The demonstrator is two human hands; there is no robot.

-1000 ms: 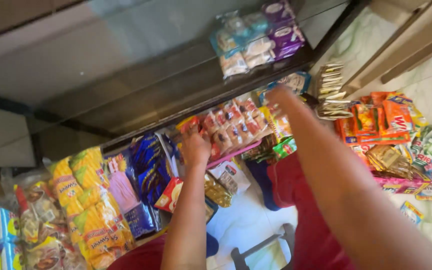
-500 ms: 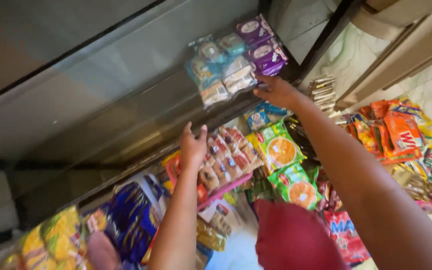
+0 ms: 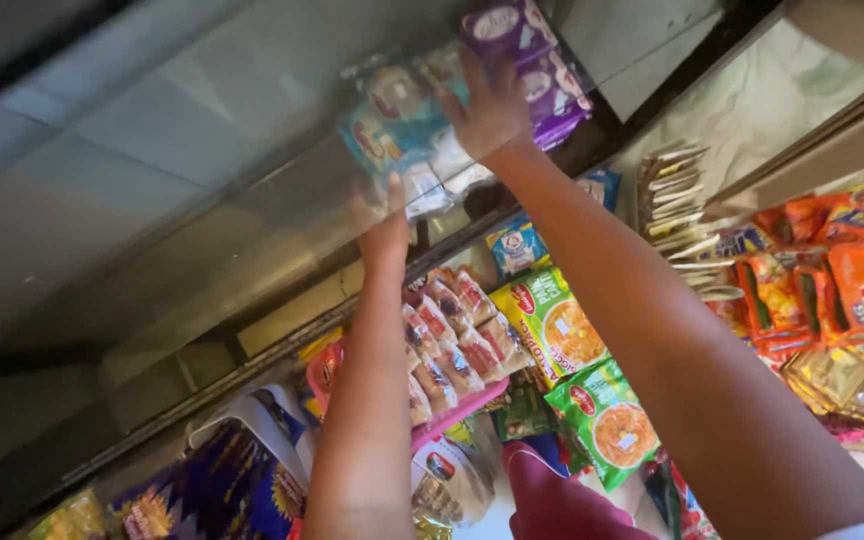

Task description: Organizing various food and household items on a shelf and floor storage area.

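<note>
Both my arms reach up onto a glass counter top [image 3: 202, 150]. My right hand [image 3: 492, 105] lies with fingers spread on a pile of snack packets, between the blue-and-white packets [image 3: 392, 120] and the purple packets [image 3: 522, 40]. My left hand [image 3: 384, 225] is just below the pile, its fingertips at the lower edge of the blue-and-white packets. Neither hand visibly grips anything; motion blurs both.
Below the counter hang rows of goods: a pink tray of small red-and-white packets [image 3: 452, 340], green noodle packs [image 3: 602, 420], orange packs [image 3: 852, 290] at the right, blue-and-yellow bags [image 3: 222, 490] at the lower left. A dark metal frame [image 3: 252, 360] edges the glass.
Both hands have risen from the hanging packets to the pile on the glass top. The right hand led, and the view has tilted upward with them.
</note>
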